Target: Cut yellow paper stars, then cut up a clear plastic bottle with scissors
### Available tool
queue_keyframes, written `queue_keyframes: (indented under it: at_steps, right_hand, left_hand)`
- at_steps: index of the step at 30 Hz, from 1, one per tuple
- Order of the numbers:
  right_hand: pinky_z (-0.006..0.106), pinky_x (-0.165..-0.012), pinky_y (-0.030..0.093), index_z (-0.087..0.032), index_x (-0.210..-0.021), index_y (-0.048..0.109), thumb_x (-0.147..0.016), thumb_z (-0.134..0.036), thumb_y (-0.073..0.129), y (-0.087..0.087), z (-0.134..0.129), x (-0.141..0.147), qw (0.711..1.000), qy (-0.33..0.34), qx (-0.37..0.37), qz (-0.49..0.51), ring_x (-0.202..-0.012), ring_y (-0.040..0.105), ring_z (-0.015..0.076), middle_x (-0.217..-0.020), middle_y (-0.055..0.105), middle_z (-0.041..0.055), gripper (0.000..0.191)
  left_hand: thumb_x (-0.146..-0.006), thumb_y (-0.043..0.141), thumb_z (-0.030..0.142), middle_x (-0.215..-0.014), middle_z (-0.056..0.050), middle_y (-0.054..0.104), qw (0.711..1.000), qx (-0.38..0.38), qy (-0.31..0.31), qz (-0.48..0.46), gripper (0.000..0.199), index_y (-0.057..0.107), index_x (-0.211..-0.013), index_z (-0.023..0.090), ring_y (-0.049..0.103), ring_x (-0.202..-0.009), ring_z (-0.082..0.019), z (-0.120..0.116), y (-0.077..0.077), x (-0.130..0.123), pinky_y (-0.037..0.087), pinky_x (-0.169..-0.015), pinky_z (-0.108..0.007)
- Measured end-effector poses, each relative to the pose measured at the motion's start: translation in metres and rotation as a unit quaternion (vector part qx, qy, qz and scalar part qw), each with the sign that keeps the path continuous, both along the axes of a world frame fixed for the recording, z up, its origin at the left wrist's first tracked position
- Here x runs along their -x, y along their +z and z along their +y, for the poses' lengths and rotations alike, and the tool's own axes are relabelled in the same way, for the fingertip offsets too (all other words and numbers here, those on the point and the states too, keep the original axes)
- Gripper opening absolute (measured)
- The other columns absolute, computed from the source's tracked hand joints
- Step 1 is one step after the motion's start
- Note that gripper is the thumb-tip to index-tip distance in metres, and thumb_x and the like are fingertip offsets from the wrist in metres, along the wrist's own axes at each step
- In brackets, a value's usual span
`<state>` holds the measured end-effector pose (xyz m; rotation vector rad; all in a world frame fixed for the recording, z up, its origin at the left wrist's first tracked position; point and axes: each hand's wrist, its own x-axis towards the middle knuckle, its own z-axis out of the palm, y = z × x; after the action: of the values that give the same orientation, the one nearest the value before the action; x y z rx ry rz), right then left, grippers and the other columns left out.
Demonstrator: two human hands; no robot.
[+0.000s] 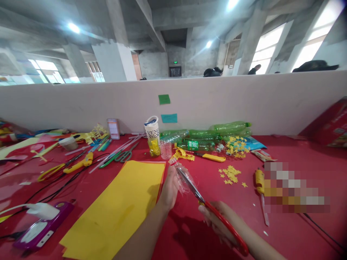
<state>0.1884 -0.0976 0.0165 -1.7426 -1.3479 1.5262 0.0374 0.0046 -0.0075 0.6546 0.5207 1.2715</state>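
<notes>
My left hand (170, 186) grips a clear plastic bottle piece (185, 177), holding it near its neck over the red table. The plastic below the neck looks crumpled or cut into strips; I cannot tell which. In my right hand (217, 218) are red-handled scissors (226, 224), their blades pointing up and left against the clear plastic. Left of my left hand lies a stack of yellow paper sheets (121, 206). Just beyond the hands are yellow paper scraps (183, 154) and a clear plastic cup-like piece (166, 150).
Several green bottles (200, 145) lie along the white partition (81, 104). A yellow utility knife (214, 157) and yellow stars (230, 174) are ahead right. Yellow glue guns (259, 181) lie either side. A purple power strip (45, 225) with cables sits at the left.
</notes>
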Motion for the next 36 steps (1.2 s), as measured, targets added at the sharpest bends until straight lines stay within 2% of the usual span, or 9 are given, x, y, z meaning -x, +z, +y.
queue_keyframes:
  at_steps: [4,11,18,26,29,33,36]
  right_hand:
    - [0.016,-0.028,0.026,-0.02,-0.061,0.046,-0.07,-0.079,0.047,0.001,0.001,0.0,0.999,-0.001,-0.019,0.028,-0.027,0.034,0.0058,-0.034,0.035,-0.0087,0.059]
    - [0.016,-0.029,0.027,-0.02,-0.062,0.046,-0.072,-0.078,0.046,0.002,-0.001,0.0,0.999,-0.003,-0.03,0.034,-0.027,0.033,0.006,-0.033,0.034,-0.0096,0.058]
    - [0.016,-0.026,0.029,-0.021,-0.058,0.043,-0.076,-0.074,0.047,-0.01,0.002,-0.004,0.999,0.008,-0.017,0.029,-0.023,0.035,0.0065,-0.032,0.034,-0.0098,0.056]
    - [0.015,-0.025,0.031,-0.021,-0.057,0.043,-0.08,-0.067,0.048,-0.009,0.003,-0.005,1.0,0.013,-0.009,0.012,-0.023,0.036,0.0072,-0.03,0.032,-0.0101,0.053]
    - [0.016,-0.027,0.031,-0.021,-0.057,0.043,-0.079,-0.07,0.044,-0.007,0.004,-0.005,1.0,0.02,-0.001,0.019,-0.022,0.035,0.0076,-0.028,0.03,-0.0105,0.054]
    - [0.017,-0.034,0.034,-0.02,-0.061,0.045,-0.076,-0.075,0.042,0.001,0.003,-0.002,0.998,0.035,-0.02,0.043,-0.024,0.034,0.0062,-0.028,0.033,-0.0102,0.056]
    - [0.017,-0.035,0.029,-0.019,-0.066,0.049,-0.075,-0.075,0.043,0.009,0.001,-0.002,0.997,0.055,-0.04,0.029,-0.029,0.036,0.0057,-0.036,0.039,-0.0088,0.057]
  left_hand:
    - [-0.085,0.055,0.047,-0.097,-0.006,0.067,1.0,-0.011,-0.009,0.014,0.033,0.062,-0.1,0.017,0.06,-0.099,-0.02,-0.001,0.0,0.0,0.042,-0.092,-0.033]
    - [-0.089,0.051,0.044,-0.095,-0.006,0.067,0.999,-0.031,-0.024,0.021,0.031,0.063,-0.096,0.017,0.06,-0.097,-0.02,-0.003,0.001,-0.002,0.042,-0.09,-0.032]
    - [-0.09,0.049,0.044,-0.097,-0.006,0.067,0.998,-0.041,-0.022,0.036,0.032,0.063,-0.099,0.017,0.06,-0.1,-0.02,-0.003,-0.001,-0.002,0.041,-0.092,-0.031]
    - [-0.086,0.056,0.043,-0.096,-0.006,0.067,0.999,-0.038,-0.013,0.025,0.028,0.064,-0.095,0.017,0.06,-0.096,-0.019,-0.003,-0.001,-0.001,0.041,-0.092,-0.032]
    - [-0.086,0.056,0.044,-0.096,-0.007,0.067,0.999,-0.039,-0.013,0.028,0.03,0.064,-0.095,0.016,0.061,-0.095,-0.019,-0.004,0.001,-0.002,0.041,-0.092,-0.032]
    - [-0.087,0.054,0.045,-0.09,-0.004,0.067,0.999,0.0,-0.018,-0.028,0.029,0.062,-0.098,0.019,0.063,-0.088,-0.017,0.001,0.005,0.003,0.044,-0.091,-0.033]
    - [-0.086,0.054,0.048,-0.085,-0.001,0.066,0.996,0.029,-0.012,-0.083,0.03,0.061,-0.098,0.021,0.063,-0.078,-0.016,0.01,0.006,0.015,0.048,-0.087,-0.036]
